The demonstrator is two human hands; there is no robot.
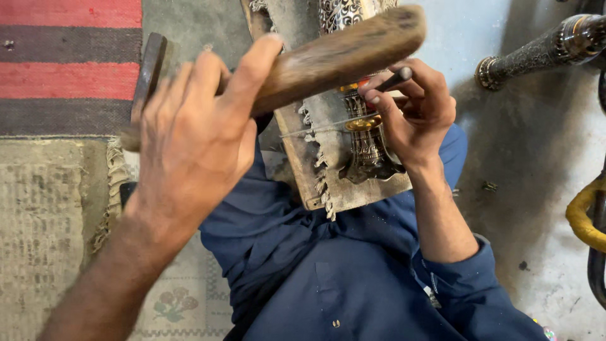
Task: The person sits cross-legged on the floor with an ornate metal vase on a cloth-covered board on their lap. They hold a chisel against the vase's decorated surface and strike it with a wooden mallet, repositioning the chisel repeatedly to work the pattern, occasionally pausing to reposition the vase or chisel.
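My left hand (189, 139) is raised and shut around a wooden hammer handle (341, 53) that slants up to the right. A dark metal head (149, 69) shows behind the fingers. My right hand (413, 113) pinches a short dark punch (394, 79), tip down, on an engraved silver metal piece (368, 155) with a brass band (362, 124). The piece lies on a fringed cloth (319, 120) over a wooden board (360, 192) resting on my lap in blue clothing. The punch tip is hidden by my fingers.
A red and grey striped rug (69, 57) and a worn woven mat (44, 221) lie at the left. An engraved dark metal tube (543, 53) sits top right on the concrete floor (536, 158). A yellow hose (584, 218) curves at the right edge.
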